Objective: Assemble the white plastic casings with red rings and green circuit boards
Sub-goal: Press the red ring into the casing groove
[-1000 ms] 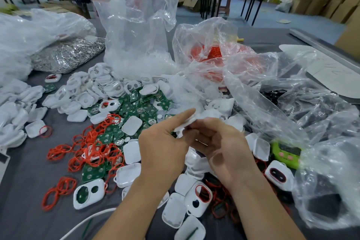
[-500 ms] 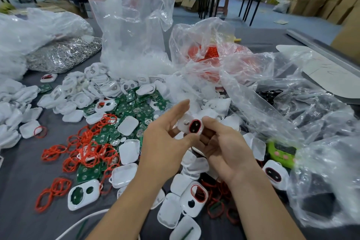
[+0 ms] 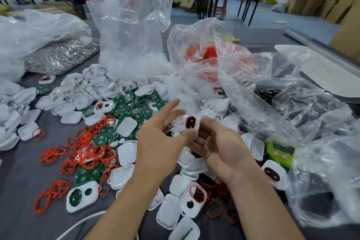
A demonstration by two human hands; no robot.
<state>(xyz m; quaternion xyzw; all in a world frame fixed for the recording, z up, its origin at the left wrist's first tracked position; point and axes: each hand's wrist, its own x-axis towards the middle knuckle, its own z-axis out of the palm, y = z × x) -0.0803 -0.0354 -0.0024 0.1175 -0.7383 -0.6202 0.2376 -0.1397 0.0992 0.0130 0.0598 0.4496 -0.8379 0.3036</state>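
Pinching one white casing (image 3: 187, 124) with a red ring between left hand (image 3: 159, 148) and right hand (image 3: 222, 148) fingers (image 3: 209, 123).

Held casing (image 3: 187, 124): white shell, one oval opening edged with a red ring, dark inside. Loose casings (image 3: 124, 176): plain white throughout. Casing lying near the counter's front edge (image 3: 81, 196): white, with green showing through both of its openings. Circuit boards (image 3: 86, 175): green with pale silver circular pads. Loose rings (image 3: 51, 196): red-orange. Counter (image 3: 17, 185): dark grey. Bags (image 3: 132, 31): clear and colourless; one bag (image 3: 210, 54) shows red contents through the film. Heap of metal parts (image 3: 60, 56): shiny silver. Small device (image 3: 280, 152): bright green with pink spots and a dark screen.
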